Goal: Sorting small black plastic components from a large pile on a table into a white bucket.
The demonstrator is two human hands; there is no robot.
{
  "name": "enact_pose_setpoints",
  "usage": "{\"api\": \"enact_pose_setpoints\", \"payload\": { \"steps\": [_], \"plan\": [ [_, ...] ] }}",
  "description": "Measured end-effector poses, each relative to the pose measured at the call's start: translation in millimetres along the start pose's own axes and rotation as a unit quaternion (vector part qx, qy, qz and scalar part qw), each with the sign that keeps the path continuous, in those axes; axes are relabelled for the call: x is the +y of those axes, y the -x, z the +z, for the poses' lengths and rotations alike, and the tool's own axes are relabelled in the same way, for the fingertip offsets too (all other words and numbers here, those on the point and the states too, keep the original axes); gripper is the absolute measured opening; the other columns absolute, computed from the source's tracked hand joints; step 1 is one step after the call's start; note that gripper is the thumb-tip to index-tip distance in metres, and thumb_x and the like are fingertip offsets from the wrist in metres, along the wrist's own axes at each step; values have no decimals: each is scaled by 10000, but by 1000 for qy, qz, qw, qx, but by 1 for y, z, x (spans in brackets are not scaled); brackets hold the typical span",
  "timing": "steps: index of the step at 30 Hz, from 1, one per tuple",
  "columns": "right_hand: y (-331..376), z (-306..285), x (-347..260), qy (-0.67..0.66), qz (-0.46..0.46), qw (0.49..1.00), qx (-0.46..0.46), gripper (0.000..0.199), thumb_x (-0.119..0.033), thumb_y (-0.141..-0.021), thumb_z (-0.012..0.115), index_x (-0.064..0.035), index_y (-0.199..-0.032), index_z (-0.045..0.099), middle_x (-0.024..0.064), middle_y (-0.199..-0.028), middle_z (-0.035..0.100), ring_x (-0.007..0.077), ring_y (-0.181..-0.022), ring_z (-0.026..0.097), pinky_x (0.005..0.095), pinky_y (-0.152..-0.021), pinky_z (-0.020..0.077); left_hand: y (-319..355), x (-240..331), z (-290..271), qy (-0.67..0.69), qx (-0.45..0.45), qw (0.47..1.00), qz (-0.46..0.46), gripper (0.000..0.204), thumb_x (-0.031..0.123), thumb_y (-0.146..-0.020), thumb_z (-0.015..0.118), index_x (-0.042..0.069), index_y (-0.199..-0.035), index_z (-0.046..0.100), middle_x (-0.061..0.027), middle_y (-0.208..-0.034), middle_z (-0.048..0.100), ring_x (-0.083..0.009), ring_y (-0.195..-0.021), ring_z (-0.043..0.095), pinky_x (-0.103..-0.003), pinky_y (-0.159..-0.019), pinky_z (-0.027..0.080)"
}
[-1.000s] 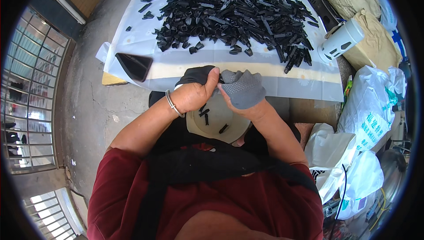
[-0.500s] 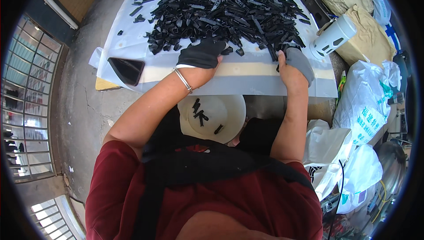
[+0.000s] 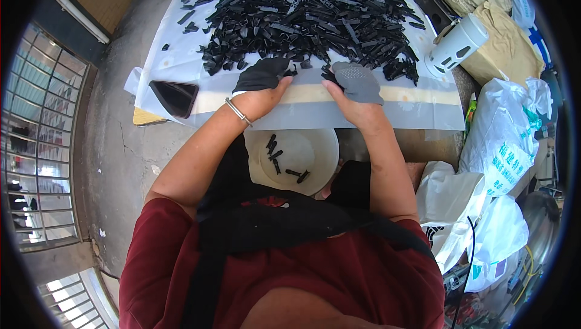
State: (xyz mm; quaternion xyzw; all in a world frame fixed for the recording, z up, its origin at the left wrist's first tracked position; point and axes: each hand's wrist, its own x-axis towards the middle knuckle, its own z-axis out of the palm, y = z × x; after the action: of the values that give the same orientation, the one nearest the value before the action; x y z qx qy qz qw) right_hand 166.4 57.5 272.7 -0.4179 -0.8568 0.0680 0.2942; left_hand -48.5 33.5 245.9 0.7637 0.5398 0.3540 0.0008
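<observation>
A heap of small black plastic parts [image 3: 315,23] covers the far side of the table. At its near edge my left hand [image 3: 263,81], in a black fingerless glove, is closed with a short black plastic part [image 3: 292,71] at its fingertips. Facing it across a small gap, my right hand [image 3: 357,90], in a grey glove with dotted grip, pinches a longer black plastic part [image 3: 328,75] between thumb and fingers. Below the table edge, a cream bucket [image 3: 327,153] by my lap has several black parts [image 3: 277,164] lying in its bottom.
A white plastic sheet [image 3: 417,111] covers the table. A dark phone [image 3: 174,98] lies at the left, and a white tumbler [image 3: 458,46] stands at the right edge. Paper sacks [image 3: 508,41] and white plastic bags [image 3: 496,135] crowd the right side. A barred window [image 3: 45,129] is at far left.
My right hand has moved left from the heap's right edge, bringing a black part toward my left hand. My left hand has shifted slightly left. Another black part now lies in the bucket.
</observation>
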Motion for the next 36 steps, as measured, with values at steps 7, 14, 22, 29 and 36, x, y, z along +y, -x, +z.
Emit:
{"api": "enact_pose_setpoints", "payload": {
  "steps": [7, 14, 22, 29, 36],
  "plan": [
    [5, 20, -39, -119, 10, 991, 63, 323, -276, -812, 600, -14, -997, 558, 151, -853, 591, 317, -808, 558, 358, -732, 444, 7, 34, -34, -39, -49, 996, 66, 182, 155, -771, 567, 40, -910, 577, -122, -846, 589, -292, -746, 577, -355, -648, 466],
    [3, 12, -50, -241, 41, 969, -37, 241, -204, -803, 614, -10, -935, 559, 62, -704, 542, 166, -617, 501, 303, -577, 421, 28, 29, -24, 125, 21, 992, -17, 177, 157, -792, 559, 36, -920, 561, -103, -825, 590, -211, -706, 582, -317, -615, 467],
    [8, 24, -52, -140, -111, 983, 39, 207, -189, -772, 608, -42, -914, 576, 113, -748, 590, 303, -663, 560, 377, -577, 440, 23, 39, -28, 421, -163, 797, -402, 612, 544, -862, 410, -18, -1010, 602, -134, -833, 611, -152, -751, 522, -274, -702, 428],
    [-1, 3, -37, 58, -120, 986, 101, 259, -249, -788, 606, -72, -977, 588, 121, -725, 573, 282, -689, 553, 381, -612, 438, 19, 34, -23, 526, -67, 710, -463, 505, 460, -879, 455, -21, -837, 605, -84, -689, 580, -125, -598, 499, -247, -542, 401],
    [4, 11, -27, -84, -26, 995, 42, 251, -167, -788, 591, -88, -1027, 588, 113, -711, 560, 265, -694, 546, 354, -639, 437, 22, 25, -21, 471, -95, 770, -421, 436, 414, -901, 426, 35, -755, 584, -28, -591, 540, -112, -462, 450, -247, -439, 358]
  ]
}}
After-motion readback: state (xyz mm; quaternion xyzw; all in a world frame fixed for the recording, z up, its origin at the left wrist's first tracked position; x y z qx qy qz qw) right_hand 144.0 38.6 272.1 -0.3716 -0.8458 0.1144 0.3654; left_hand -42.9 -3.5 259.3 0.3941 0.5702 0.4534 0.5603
